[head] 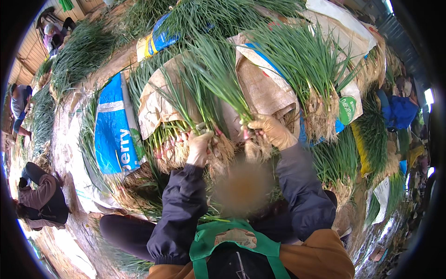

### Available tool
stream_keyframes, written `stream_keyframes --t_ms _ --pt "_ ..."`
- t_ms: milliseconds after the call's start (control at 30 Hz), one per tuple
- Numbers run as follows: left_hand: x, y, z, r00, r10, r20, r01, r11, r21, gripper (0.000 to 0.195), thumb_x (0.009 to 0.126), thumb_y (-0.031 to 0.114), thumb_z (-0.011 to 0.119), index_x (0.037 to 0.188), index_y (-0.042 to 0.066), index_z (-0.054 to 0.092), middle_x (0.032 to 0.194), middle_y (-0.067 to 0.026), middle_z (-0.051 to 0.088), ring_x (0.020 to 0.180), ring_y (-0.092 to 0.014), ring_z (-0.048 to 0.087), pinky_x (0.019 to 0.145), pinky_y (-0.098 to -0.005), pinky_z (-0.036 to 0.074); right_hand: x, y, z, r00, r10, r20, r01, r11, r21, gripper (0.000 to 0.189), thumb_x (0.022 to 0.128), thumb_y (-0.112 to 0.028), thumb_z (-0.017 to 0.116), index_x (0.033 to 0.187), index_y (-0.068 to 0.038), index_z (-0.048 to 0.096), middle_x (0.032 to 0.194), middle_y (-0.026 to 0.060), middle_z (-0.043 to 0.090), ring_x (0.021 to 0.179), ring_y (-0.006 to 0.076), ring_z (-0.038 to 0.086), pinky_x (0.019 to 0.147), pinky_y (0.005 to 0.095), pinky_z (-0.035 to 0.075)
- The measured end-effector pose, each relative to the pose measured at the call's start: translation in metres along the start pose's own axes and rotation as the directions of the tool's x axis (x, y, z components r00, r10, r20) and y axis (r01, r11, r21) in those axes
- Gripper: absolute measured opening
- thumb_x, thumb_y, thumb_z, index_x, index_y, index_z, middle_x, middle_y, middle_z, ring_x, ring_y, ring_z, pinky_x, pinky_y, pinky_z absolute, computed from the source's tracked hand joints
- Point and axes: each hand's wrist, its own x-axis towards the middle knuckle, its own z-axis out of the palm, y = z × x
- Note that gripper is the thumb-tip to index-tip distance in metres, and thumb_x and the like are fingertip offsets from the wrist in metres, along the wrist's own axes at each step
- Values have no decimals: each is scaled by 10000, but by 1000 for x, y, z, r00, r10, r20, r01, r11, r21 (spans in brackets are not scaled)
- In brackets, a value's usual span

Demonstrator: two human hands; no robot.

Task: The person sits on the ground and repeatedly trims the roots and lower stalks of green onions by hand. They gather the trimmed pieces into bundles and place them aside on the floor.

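Observation:
My left hand [199,146], in a pale glove, grips a bunch of green onions [217,139] near the reddish stem bases, with the roots hanging below. My right hand [273,130], gloved too, holds another bunch of green onions [240,101] just above its pale bulbs and roots. The leaves of both bunches point away from me. Left of my left hand lies a row of green onions [170,144], partly covered by a beige woven sack [162,92]. To the right, a larger pile of green onions [315,94] rests on folded sacks.
A blue and white printed sack [113,136] lies at the left, and a beige sack [266,83] spreads beyond my hands. More green onion heaps [82,52] surround me. Other people sit or crouch at the left [45,198] and right [400,108]. A blurred round spot hides part of the area before me.

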Motion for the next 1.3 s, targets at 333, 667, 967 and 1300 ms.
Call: stream_keyframes --t_ms 333,667,967,1300 --pt "-85 -15 -20 993 -14 114 -27 936 350 332 909 113 661 1198 -14 556 942 -52 659 728 -104 579 663 -197 460 2 87 73 980 147 -134 -152 988 -29 287 911 -153 628 1159 -10 621 904 -20 656 685 43 547 578 186 405" --pt "-145 63 -106 920 -274 279 221 953 205 768 853 72 696 1489 61 265 782 2 569 539 -41 459 433 -149 324 -58 -55 -32 750 -242 -616 -10 927 -376 261 958 -237 514 1089 -28 596 1015 97 619 792 164 564 749 312 470" --pt "-195 69 -133 961 -253 113 227 953 202 691 843 68 698 1445 70 358 810 -3 613 524 -26 466 420 -147 318 -49 -13 7 799 -452 -396 -409 74 -910 324 957 -277 524 1171 -54 620 1032 152 668 929 288 636 810 397 505" --pt "-132 -35 -99 964 -219 149 226 974 -29 278 976 158 548 1220 25 571 1138 -77 675 876 -104 636 689 -217 473 -8 136 131 889 -265 -375 -280 334 -900 238 844 -201 673 1035 -65 630 816 135 682 772 322 669 701 405 518"
